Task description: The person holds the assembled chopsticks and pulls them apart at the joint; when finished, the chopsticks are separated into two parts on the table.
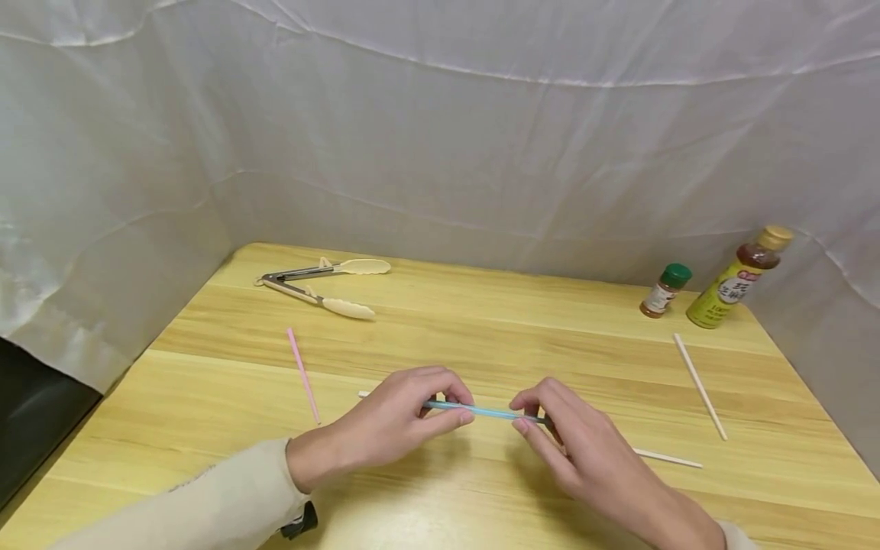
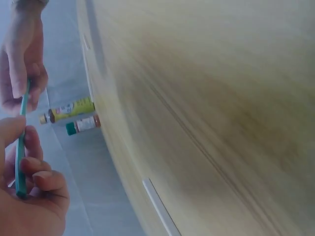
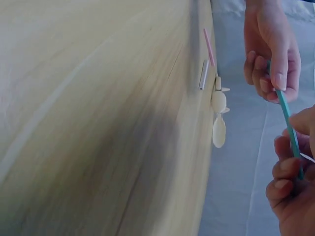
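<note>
Both hands hold a thin blue straw (image 1: 491, 412) level just above the wooden table (image 1: 481, 328), near its front middle. My left hand (image 1: 466, 407) pinches the straw's left end between thumb and fingers. My right hand (image 1: 520, 412) pinches the right part, and the straw's far right end is hidden under its fingers. In the left wrist view the blue straw (image 2: 20, 152) runs from my left hand (image 2: 27, 189) up to my right hand (image 2: 24, 91). The right wrist view shows the straw (image 3: 288, 123) between my right hand (image 3: 290, 169) and my left hand (image 3: 273, 81).
A pink straw (image 1: 303, 374) lies left of my hands. White straws lie at the right (image 1: 699, 386), by my right wrist (image 1: 667, 458) and behind my left hand (image 1: 363, 395). Cream-tipped tongs (image 1: 323, 286) sit at the back left. A green-capped spice jar (image 1: 664, 290) and a yellow-labelled bottle (image 1: 739, 276) stand back right. White cloth encloses the table.
</note>
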Available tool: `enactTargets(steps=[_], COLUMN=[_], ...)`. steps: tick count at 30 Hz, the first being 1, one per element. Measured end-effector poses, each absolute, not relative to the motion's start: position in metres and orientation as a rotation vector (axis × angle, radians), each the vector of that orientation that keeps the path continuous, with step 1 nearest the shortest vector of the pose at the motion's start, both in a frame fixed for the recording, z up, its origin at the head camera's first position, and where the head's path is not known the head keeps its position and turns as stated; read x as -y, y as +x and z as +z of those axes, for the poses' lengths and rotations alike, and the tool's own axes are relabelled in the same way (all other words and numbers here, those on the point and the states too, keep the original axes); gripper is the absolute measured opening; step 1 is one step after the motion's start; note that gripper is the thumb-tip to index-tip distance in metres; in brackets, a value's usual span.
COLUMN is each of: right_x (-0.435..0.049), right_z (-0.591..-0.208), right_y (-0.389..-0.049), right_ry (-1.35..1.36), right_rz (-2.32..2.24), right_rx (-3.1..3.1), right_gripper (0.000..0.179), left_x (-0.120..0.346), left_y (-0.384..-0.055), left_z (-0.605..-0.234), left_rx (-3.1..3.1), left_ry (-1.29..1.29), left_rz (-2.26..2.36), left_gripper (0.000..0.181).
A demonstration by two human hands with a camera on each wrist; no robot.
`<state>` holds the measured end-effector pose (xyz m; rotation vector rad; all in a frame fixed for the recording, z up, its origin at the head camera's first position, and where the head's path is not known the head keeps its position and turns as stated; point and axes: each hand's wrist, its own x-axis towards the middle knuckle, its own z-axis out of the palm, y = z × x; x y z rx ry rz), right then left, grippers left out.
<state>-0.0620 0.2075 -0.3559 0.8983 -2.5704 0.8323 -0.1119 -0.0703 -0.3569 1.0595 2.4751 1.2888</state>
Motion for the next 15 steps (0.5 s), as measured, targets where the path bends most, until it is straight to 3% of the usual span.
enactTargets(steps=[3, 8, 15], right_x=[-0.206, -0.205, -0.207], right_z=[-0.356, -0.358, -0.362], right_y=[-0.062, -0.062, -0.063], right_ry=[0.881, 0.889, 0.947], right_rz=[0.843, 0.849, 0.887], right_rx=[2.569, 2.537, 2.464], right_gripper=[0.021, 0.021, 0.001], left_x=[0.067, 0.062, 0.059], left_y=[-0.109, -0.106, -0.103], left_z=[-0.356, -0.354, -0.356], left_rx=[-2.479, -2.503, -2.535], left_ry=[1.086, 1.124, 1.161], left_rz=[1.286, 1.276, 1.279], left_gripper=[0.008, 0.007, 0.006])
